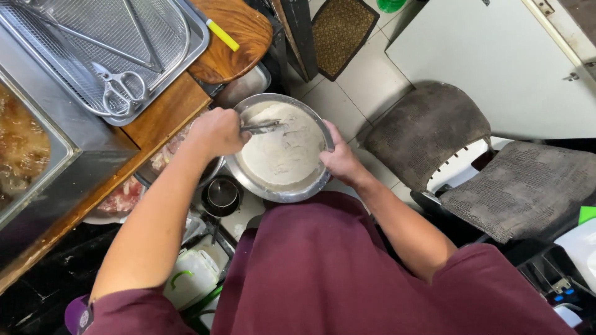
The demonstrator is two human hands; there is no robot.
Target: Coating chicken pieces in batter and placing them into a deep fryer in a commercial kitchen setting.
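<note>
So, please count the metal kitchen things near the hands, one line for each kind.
Metal bowl with white batter: 1
Tongs, held by the left hand: 1
Scissors: 1
Wire basket: 1
Metal tray: 1
Total: 5

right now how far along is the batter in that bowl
Done: the bowl already holds a pale, mostly smooth batter. In hand: the left hand holds a metal utensil in the batter while the right hand grips the rim. Left: raw meat sits uncoated beside the bowl, and the wire basket on its tray holds only scissors.
</note>
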